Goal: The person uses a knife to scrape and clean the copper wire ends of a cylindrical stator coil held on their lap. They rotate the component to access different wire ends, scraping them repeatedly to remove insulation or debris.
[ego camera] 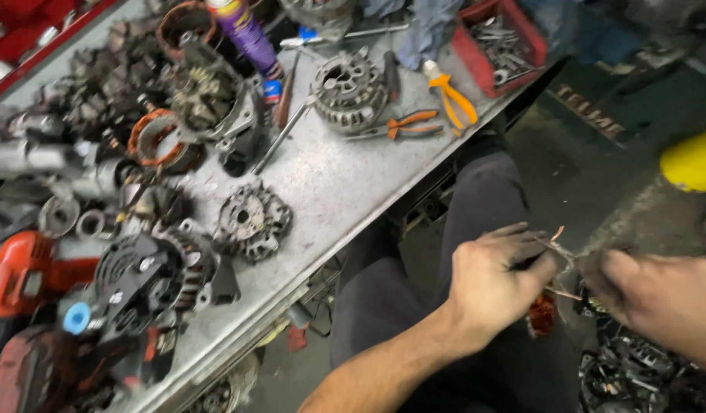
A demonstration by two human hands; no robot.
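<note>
A grey metal surface (330, 183) is seen running diagonally from lower left to upper right, crowded with dismantled alternator parts. At its lower left edge a black alternator housing (142, 275) is shown, just beside an orange-red power tool (20, 271). Near the middle of the surface a finned alternator end frame (253, 220) lies flat, well apart from a second, ribbed alternator body (349, 90) placed farther up. A stator ring with copper windings (155, 138) is seen to the left among darker parts. At the upper right corner a red tray (464, 50) filled with small metal pieces is set. A purple spray can (246, 34) lies tilted near the top edge. Orange-handled pliers (452, 95) rest just beside the ribbed body, and smaller orange-handled cutters (410, 122) lie below them.

Off the surface, over the dark trousers (475, 199) of the seated person, the two hands are held close together. The left hand (494, 279) is closed in a loose fist around thin copper wires (555, 245), whose ends stand up between the hands. The right hand (659, 294) is blurred; its fingers are curled toward the same wires, but whether they are gripped cannot be told. A copper-wound part (542, 315) is partly hidden below the left hand. A yellow object (693, 160) is seen on the floor at far right.
</note>
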